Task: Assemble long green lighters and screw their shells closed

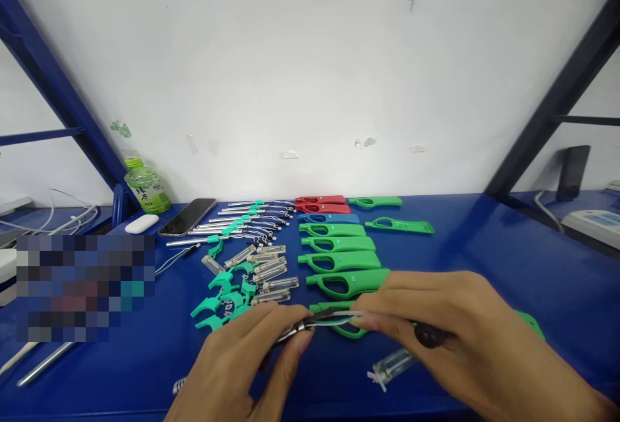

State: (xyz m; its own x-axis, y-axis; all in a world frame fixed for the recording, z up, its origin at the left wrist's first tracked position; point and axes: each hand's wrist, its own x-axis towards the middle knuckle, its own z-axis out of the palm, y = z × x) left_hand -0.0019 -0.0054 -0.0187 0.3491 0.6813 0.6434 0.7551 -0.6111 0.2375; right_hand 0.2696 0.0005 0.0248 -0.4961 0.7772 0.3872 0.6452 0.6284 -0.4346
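Observation:
My left hand (256,357) is closed, thumb and finger pinching a small black wired part (320,316) with a shiny metal piece at its end. White and greenish wires (341,318) run from it to my right hand (450,325), whose thumb and finger pinch them. A dark rounded end (431,335) shows in my right palm; the rest of that object is hidden. Below my right hand lies a clear fuel tank (394,366). Just behind both hands is a green lighter shell (349,328), partly covered.
Green lighter handles (346,260), red ones (322,207) and a blue one (334,218) form a column. To their left lie metal tubes with wires (237,221), clear tanks (271,271) and teal triggers (225,289). A phone (188,217) and a bottle (148,186) stand farther left.

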